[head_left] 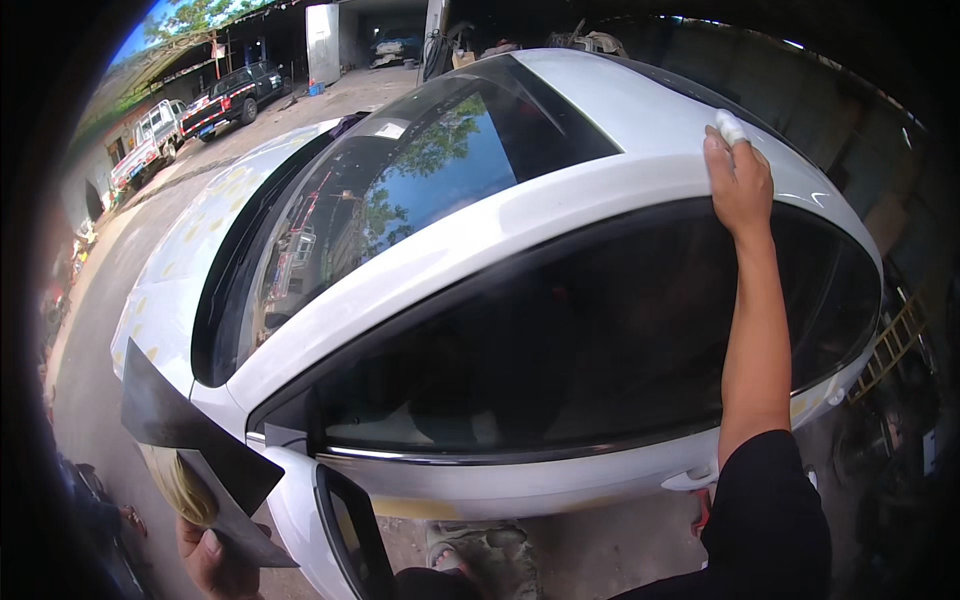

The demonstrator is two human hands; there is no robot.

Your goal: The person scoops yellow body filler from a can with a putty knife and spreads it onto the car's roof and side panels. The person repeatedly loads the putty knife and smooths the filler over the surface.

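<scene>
At the lower left my left hand is closed, thumb on top, on a stiff grey sheet with a dark upper part and a paler lower part. A yellow-olive smear, like putty, shows on the sheet just above the thumb. The sheet stands beside the door mirror of a white car. My right arm reaches across the side window, and my right hand is at the roof edge. At its fingertips is a small white wad; its exact kind is unclear.
Yellowish patches mark the car's hood and door. A dark pickup and a white truck stand at the far left. A yellow ladder leans at the right. Someone's foot shows at the lower left.
</scene>
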